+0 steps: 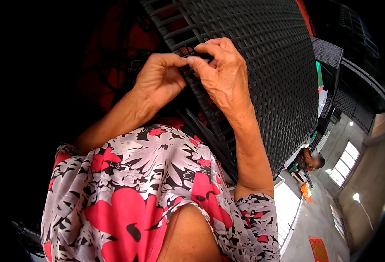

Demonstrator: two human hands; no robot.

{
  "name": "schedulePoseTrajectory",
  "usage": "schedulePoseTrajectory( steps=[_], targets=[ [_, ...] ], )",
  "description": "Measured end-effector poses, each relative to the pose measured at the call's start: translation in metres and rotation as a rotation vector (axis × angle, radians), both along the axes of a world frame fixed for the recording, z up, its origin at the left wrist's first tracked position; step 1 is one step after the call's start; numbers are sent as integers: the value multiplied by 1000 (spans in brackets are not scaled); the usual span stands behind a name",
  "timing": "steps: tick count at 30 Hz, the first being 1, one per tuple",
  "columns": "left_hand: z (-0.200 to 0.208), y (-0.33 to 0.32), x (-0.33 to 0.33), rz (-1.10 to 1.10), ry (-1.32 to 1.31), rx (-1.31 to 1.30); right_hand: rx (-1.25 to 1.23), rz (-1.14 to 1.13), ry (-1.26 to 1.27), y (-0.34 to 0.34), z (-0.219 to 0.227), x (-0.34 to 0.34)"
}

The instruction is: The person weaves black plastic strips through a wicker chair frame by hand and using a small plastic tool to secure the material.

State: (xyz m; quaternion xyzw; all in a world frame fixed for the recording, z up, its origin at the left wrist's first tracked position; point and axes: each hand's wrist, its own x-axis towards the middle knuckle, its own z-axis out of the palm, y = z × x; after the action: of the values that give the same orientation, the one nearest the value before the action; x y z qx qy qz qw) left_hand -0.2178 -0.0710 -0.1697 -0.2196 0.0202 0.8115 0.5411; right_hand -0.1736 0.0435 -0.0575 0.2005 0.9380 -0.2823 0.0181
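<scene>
A large black woven rattan panel (275, 83) stands tilted in front of me, its left border running close to my body. My right hand (225, 76) is bent over that border, with thumb and forefinger pinched around a thin black strip (189, 49). From the other side, my left hand (159, 81) meets it at the border, thumb and forefinger closed together. What lies between the left fingertips is hidden. Both hands' tips nearly touch. Along the border the weave is more open, with bare frame bars and gaps showing.
Loose dark strands (118, 61) hang before a red surface in the shadow at left. Other black woven pieces (328, 52) stand beyond the panel at right. Farther off, a person (308, 160) is near an orange item (306, 192) on the grey floor (306, 227).
</scene>
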Motion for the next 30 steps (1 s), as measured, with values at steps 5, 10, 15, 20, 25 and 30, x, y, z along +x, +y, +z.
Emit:
schedulePoseTrajectory(
  steps=[5,10,15,20,25,30],
  targets=[
    [11,2,-1,47,-41,-44,197,126,-4,-4,-5,1],
    [12,3,-4,62,-42,44,-58,-17,117,7,-5,-9],
    [10,0,-10,50,58,-34,-541,-343,153,32,2,-8],
    [-14,5,-24,44,120,-38,-359,-207,30,28,-1,-8],
    [-7,7,-28,-16,89,-65,-31,7,-203,19,11,-23],
    [3,7,-30,-18,78,-103,12,158,-429,30,4,-46]
  ],
)
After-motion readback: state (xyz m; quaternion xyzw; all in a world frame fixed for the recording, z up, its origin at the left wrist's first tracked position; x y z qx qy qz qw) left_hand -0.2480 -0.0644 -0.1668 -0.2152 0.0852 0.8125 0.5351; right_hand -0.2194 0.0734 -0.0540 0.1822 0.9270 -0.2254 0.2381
